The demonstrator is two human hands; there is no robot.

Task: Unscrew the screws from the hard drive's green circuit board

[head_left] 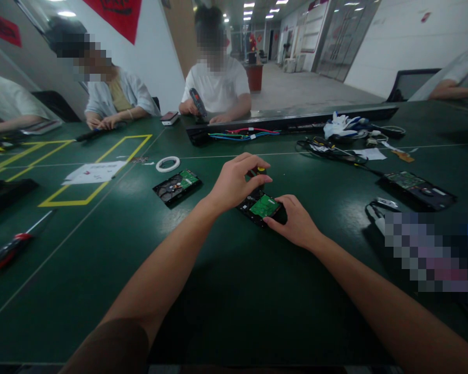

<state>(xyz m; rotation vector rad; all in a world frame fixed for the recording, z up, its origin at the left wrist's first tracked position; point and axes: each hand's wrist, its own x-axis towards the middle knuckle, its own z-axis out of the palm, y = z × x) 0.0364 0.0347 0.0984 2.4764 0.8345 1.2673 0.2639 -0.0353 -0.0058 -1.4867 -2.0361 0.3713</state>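
Observation:
A hard drive [264,205] with its green circuit board facing up lies on the dark green table in front of me. My right hand [294,221] grips its right end, thumb at the near edge and fingers behind. Above the drive's far side, my left hand [242,179] pinches a short black screwdriver [261,171] with a yellow-topped handle, held upright. The tip is hard to make out against the dark drive. A second hard drive [177,187] rests left of my left hand, board side up.
A roll of white tape [167,164] lies beyond the second drive. At far left is a red-and-black screwdriver [15,249]. Another drive [417,189] and cables are on the right. A long black housing [292,124] spans the back, where a person [218,85] holds a power tool [197,102].

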